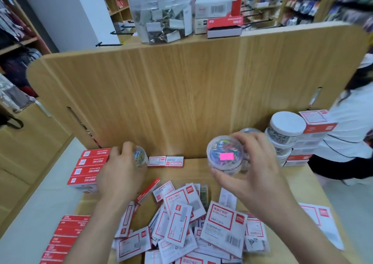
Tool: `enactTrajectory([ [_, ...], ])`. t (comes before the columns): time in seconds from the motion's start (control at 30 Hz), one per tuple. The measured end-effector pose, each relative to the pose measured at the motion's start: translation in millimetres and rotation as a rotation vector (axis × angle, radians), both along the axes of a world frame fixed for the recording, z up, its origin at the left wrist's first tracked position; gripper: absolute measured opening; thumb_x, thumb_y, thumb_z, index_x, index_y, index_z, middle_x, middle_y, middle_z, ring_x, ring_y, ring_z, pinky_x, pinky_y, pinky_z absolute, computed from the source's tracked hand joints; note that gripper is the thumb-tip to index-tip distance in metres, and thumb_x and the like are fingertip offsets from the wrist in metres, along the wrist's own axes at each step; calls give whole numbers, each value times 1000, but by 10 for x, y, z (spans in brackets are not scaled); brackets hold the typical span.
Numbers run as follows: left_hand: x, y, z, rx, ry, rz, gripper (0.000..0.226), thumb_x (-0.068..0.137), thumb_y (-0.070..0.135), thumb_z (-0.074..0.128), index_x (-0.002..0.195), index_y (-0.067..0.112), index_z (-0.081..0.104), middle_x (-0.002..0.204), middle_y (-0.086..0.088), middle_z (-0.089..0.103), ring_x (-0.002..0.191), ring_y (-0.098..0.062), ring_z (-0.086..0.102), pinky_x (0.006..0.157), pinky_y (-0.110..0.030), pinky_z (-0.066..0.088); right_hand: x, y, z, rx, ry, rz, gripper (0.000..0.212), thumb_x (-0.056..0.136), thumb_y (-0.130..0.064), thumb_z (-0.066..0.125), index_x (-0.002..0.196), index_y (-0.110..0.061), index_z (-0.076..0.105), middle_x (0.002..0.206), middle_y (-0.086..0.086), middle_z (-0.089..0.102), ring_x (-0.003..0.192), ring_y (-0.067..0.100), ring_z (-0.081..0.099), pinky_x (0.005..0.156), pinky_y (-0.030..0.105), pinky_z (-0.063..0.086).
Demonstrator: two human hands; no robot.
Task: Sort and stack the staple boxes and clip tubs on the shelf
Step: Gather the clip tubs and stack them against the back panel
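The right hand (256, 162) holds a clear tub (226, 156) of coloured clips above the shelf (193, 169). The left hand (121, 169) grips a smaller tub (140, 156) beside stacked red boxes (88, 169); loose staple boxes (191, 223) lie heaped below.

left hand (121, 173): shown bare, uncovered to the wrist | left forearm (94, 223): shown bare to the frame edge | right hand (256, 162): shown bare | right forearm (292, 223): shown bare to the frame edge | nails: blurred, cannot be told
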State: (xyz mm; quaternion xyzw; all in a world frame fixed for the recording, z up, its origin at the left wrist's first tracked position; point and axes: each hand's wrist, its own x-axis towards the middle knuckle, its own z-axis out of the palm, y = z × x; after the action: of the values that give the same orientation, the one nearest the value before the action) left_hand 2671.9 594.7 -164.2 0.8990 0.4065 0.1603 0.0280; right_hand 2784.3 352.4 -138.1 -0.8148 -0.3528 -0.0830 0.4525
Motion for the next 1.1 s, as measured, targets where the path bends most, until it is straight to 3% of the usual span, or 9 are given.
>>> enactTrajectory([
  [0.13,41,-364,291,28,-214,-174,39,71,39,76,102,30,54,101,2,56,85,-30,60,64,-36,47,260,-123,266,-103,-247,-154,60,64,-51,63,113,-16,57,104,-3,58,100,22,51,83,39,40],
  [0.23,128,-604,379,-62,-338,-381,43,64,34,82,99,31,59,95,14,57,85,-18,56,70,-33,44,465,-169,333,-196,-372,-280,59,60,-53,63,108,-20,60,100,-7,63,103,19,46,79,36,28],
  [0.33,237,-768,406,-227,-451,-540,43,65,29,83,100,32,58,99,20,55,91,-3,55,79,-25,45,593,-208,269,-285,-419,-350,58,60,-56,64,105,-19,63,97,-6,67,107,24,49,80,38,25],
  [0.47,428,-949,470,-497,-596,-655,42,69,26,77,104,35,56,110,14,54,104,-12,62,87,-38,51,658,-212,130,-376,-440,-360,52,66,-61,61,99,-21,62,94,-9,68,112,25,50,81,40,24],
  [0.57,590,-1062,566,-505,-619,-726,44,69,23,74,107,36,54,111,13,52,108,-15,60,89,-44,51,681,-223,52,-397,-439,-358,54,67,-63,59,102,-21,64,107,-4,64,119,26,43,86,42,25],
  [0.77,940,-1264,678,-556,-633,-739,55,66,24,75,113,37,48,110,10,59,104,-16,63,87,-44,52,719,-349,16,-400,-379,-311,71,64,-65,69,122,-27,55,134,2,46,129,29,32,93,48,28],
  [0.87,1099,-1354,638,-603,-644,-725,62,65,25,77,117,38,45,110,13,63,102,-15,65,87,-44,52,745,-476,-26,-330,-345,-307,67,64,-56,76,122,-29,57,130,-1,51,125,29,39,89,48,33],
  [0.93,1172,-1406,598,-656,-646,-719,65,64,22,80,114,40,44,111,15,64,102,-11,65,87,-43,53,766,-522,-48,-285,-377,-310,56,68,-53,71,117,-28,60,125,-2,56,121,26,41,88,45,32],
  [1.1,1218,-1454,461,-731,-693,-679,59,65,8,86,105,31,48,103,18,66,99,0,64,88,-28,53,845,-570,-89,-243,-422,-268,52,70,-50,66,116,-27,59,123,0,58,123,23,42,94,42,28],
])
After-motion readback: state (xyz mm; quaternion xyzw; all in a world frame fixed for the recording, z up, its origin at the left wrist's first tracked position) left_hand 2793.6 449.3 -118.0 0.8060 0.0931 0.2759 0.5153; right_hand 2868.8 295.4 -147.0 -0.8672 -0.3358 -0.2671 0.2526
